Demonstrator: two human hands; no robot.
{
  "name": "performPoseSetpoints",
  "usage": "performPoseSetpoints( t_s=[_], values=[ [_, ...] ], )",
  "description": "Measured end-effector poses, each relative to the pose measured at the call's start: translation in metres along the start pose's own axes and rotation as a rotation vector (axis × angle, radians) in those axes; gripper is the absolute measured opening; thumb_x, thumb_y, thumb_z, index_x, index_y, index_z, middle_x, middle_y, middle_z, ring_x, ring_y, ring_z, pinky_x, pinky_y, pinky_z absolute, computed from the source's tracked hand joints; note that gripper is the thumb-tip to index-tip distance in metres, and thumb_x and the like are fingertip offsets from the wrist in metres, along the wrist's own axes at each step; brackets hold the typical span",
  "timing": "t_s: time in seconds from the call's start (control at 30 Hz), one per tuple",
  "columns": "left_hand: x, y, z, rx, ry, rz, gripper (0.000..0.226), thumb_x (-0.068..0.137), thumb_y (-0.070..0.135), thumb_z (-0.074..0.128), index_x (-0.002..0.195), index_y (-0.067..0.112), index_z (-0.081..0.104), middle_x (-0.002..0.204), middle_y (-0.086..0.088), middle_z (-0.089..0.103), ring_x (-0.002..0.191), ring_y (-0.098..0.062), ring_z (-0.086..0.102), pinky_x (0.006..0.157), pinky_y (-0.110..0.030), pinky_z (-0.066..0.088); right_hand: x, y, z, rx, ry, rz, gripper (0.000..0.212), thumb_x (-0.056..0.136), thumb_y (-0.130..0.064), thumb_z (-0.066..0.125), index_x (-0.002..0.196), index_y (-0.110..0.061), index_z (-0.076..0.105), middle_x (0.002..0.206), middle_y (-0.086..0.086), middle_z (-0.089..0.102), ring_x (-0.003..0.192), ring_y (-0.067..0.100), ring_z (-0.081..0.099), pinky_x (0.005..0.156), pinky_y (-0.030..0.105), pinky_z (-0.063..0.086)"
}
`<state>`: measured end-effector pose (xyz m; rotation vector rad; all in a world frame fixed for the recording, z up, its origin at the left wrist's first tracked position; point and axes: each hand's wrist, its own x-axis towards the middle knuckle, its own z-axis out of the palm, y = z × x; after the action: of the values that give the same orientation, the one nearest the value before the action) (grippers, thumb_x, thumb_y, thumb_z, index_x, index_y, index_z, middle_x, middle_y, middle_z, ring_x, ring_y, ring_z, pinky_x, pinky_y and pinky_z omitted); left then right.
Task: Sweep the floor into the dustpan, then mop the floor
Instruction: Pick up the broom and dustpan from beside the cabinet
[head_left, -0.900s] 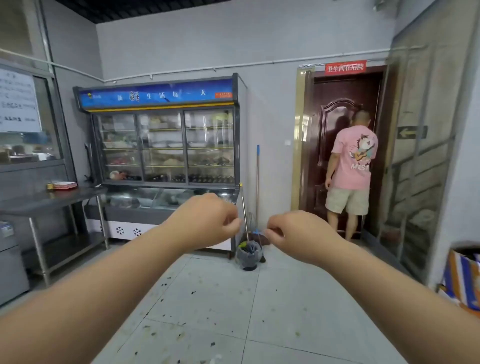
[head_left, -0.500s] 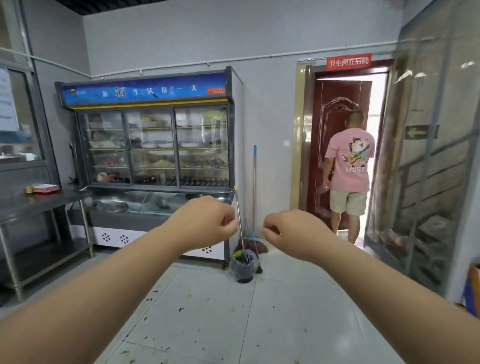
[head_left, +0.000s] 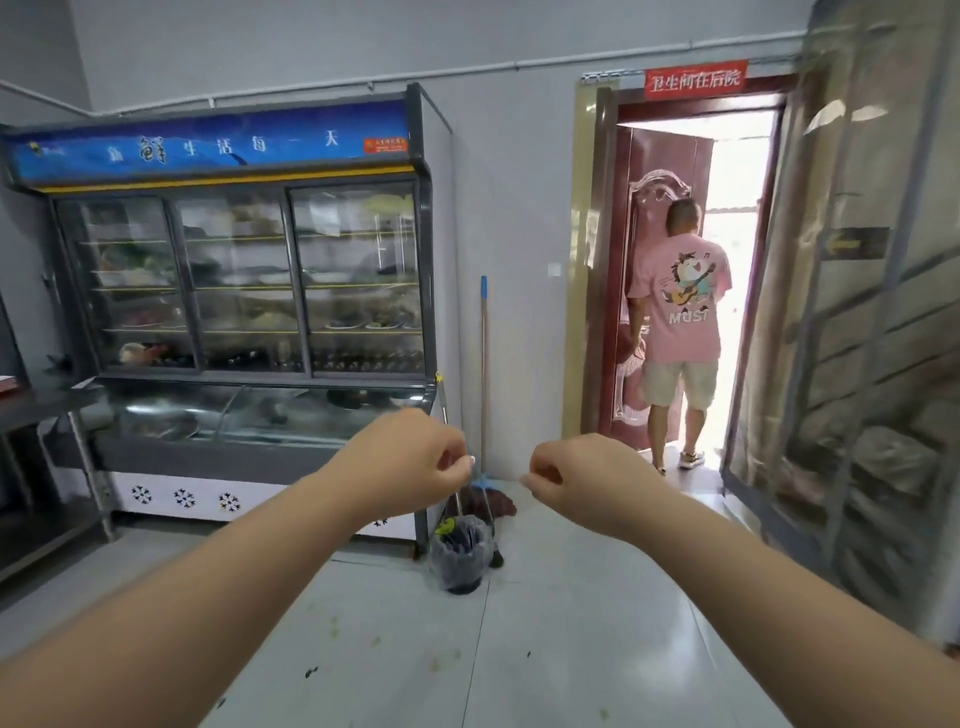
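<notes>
Arms outstretched; left hand (head_left: 402, 462), right hand (head_left: 576, 475) clenched (seemingly empty).

Overexposed doorway (head_left: 737, 291) glare; soft, blurry, edge-warped indoor view.

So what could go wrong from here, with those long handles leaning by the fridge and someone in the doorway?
1. The mop only leans on the wall, and a shorter handle stands in the small bin; pulling one may topple the other or the bin.
2. The person in the pink shirt stands in the doorway; a swung handle could reach that way.
3. Debris specks dot the floor underfoot, easily trodden about.
</notes>
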<state>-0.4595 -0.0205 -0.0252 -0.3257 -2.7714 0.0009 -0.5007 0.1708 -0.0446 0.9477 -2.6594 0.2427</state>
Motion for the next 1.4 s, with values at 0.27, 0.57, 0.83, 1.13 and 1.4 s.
performPoseSetpoints(
  t_s=[0.27, 0.57, 0.83, 1.13, 1.4],
  values=[
    [0.147, -0.002, 0.065, -0.062, -0.001, -0.014, 0.028, 0.093, 0.036, 0.043, 0.077, 0.020, 0.060, 0.078, 0.001, 0.066, 0.070, -0.015, 0.059, 0.064, -0.034, 0.049, 0.095, 0.124, 0.042, 0.000, 0.023, -0.040, 0.029, 0.097, -0.036, 0.039, 0.086, -0.016, 0.057, 0.075, 0.000, 0.055, 0.070, 0.016, 0.049, 0.056, 0.024, 0.035],
    [0.286, -0.022, 0.136, -0.228, -0.045, -0.140, 0.022, 0.094, 0.032, 0.047, 0.085, 0.021, 0.063, 0.087, 0.003, 0.068, 0.081, -0.015, 0.063, 0.070, -0.027, 0.050, 0.202, 0.244, 0.094, 0.101, -0.022, -0.034, 0.028, 0.097, -0.036, 0.041, 0.078, -0.020, 0.053, 0.068, -0.005, 0.050, 0.065, 0.015, 0.047, 0.048, 0.018, 0.027],
    [0.398, -0.086, 0.205, -0.267, -0.063, -0.223, 0.021, 0.094, 0.032, 0.047, 0.081, 0.023, 0.061, 0.084, 0.000, 0.067, 0.078, -0.017, 0.062, 0.065, -0.024, 0.047, 0.323, 0.316, 0.150, 0.146, -0.088, -0.032, 0.032, 0.096, -0.036, 0.040, 0.093, -0.014, 0.063, 0.081, 0.001, 0.063, 0.067, 0.014, 0.050, 0.053, 0.020, 0.036],
    [0.526, -0.187, 0.271, -0.341, -0.010, -0.303, 0.022, 0.094, 0.032, 0.049, 0.088, 0.017, 0.064, 0.076, 0.010, 0.062, 0.071, -0.006, 0.057, 0.052, -0.011, 0.039, 0.478, 0.380, 0.219, 0.182, -0.160, -0.010, 0.030, 0.097, -0.037, 0.041, 0.101, -0.016, 0.062, 0.093, 0.003, 0.067, 0.083, 0.018, 0.061, 0.075, 0.030, 0.050],
    [0.623, -0.232, 0.339, -0.382, -0.074, -0.405, 0.017, 0.093, 0.033, 0.049, 0.082, 0.026, 0.059, 0.077, 0.006, 0.063, 0.065, -0.009, 0.053, 0.052, -0.016, 0.036, 0.584, 0.444, 0.280, 0.243, -0.218, -0.005, 0.028, 0.095, -0.034, 0.043, 0.106, -0.017, 0.062, 0.099, 0.003, 0.067, 0.090, 0.020, 0.061, 0.084, 0.038, 0.054]
  ],
)
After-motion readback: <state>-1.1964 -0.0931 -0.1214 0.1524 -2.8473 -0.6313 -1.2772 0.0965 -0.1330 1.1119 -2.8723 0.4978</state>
